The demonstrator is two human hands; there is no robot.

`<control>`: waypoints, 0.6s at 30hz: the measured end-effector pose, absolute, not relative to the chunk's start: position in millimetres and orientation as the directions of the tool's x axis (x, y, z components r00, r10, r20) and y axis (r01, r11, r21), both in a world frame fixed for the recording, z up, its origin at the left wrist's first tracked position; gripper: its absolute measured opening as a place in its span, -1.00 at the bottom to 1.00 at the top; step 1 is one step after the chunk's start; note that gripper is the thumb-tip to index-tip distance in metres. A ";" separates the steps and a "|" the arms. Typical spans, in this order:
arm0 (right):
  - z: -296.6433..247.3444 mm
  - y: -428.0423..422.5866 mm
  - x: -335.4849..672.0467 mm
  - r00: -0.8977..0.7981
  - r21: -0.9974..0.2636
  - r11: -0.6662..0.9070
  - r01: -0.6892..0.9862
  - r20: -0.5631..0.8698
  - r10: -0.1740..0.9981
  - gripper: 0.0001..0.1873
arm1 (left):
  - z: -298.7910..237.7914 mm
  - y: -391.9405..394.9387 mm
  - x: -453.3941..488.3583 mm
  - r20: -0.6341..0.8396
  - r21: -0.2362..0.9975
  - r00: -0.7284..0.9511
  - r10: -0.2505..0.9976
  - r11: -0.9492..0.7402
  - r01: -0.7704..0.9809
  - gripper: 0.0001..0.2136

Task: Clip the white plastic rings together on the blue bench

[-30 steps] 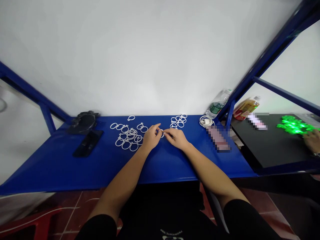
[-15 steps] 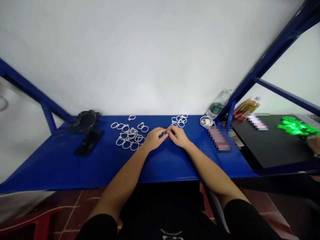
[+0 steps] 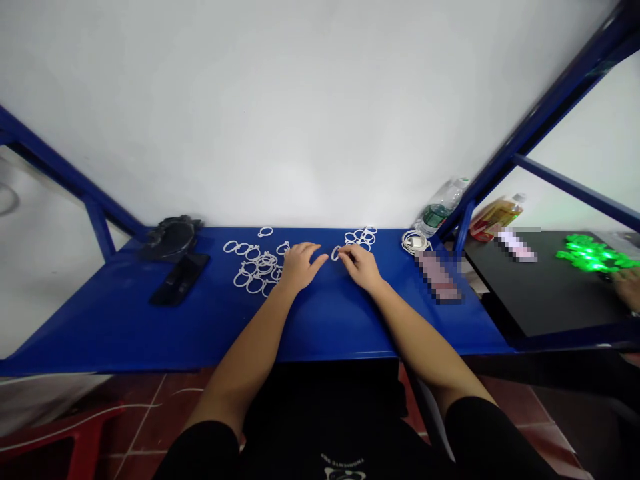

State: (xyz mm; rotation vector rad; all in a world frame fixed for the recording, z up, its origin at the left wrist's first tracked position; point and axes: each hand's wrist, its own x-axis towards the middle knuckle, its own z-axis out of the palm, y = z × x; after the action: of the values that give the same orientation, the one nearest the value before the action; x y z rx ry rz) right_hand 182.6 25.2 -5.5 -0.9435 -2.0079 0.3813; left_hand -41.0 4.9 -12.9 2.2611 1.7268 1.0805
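On the blue table (image 3: pixel 150 333) my left hand (image 3: pixel 299 265) lies with fingers stretched out, at the right edge of a loose pile of white plastic rings (image 3: pixel 255 263). My right hand (image 3: pixel 361 264) pinches one white ring (image 3: pixel 336 253) at its fingertips, just in front of a smaller group of white rings (image 3: pixel 361 237) near the wall. The two hands are a short gap apart.
A black phone (image 3: pixel 180 279) and a dark bundle (image 3: pixel 173 235) lie at the left. A coiled white cable (image 3: pixel 414 241), a clear bottle (image 3: pixel 440 205) and a blurred box (image 3: pixel 437 277) are at the right. Another person's hand (image 3: pixel 627 287) rests by green parts (image 3: pixel 590 252) on a black table.
My hands, joined over one ring before, have parted. The left hand has opened and moved toward the big pile; the right hand carries the ring toward the small group.
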 end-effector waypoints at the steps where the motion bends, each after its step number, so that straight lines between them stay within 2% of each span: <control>1: -6.1 28.5 185.8 -0.316 -0.553 0.652 0.518 0.585 0.747 -0.78 | -13.9 6.4 -44.9 0.446 0.437 0.051 0.893 -0.268 0.859 -0.63; 4: -7.5 39.0 195.9 -0.198 -0.548 0.550 0.630 0.571 0.796 -0.77 | -17.8 9.5 -56.6 0.359 0.322 -0.082 0.930 -0.041 0.946 -0.58; 7: -7.9 45.7 202.0 -0.109 -0.579 0.460 0.673 0.538 0.836 -0.76 | -20.5 10.9 -65.2 0.262 0.270 -0.143 0.954 0.069 0.960 -0.54; 11: -7.2 45.9 202.0 -0.096 -0.618 0.429 0.659 0.496 0.863 -0.80 | -20.4 11.5 -69.7 0.179 0.230 -0.140 0.974 0.097 0.968 -0.60; 18: -6.1 44.7 201.2 -0.128 -0.626 0.407 0.665 0.442 0.888 -0.81 | -14.9 10.3 -67.9 0.160 0.203 -0.152 0.975 0.119 0.972 -0.63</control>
State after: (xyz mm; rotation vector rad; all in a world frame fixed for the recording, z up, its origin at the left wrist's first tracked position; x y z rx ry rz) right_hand 201.2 44.7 -6.1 -1.3319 -1.8677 0.3536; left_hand -67.9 10.3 -14.9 2.0371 2.3403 0.4077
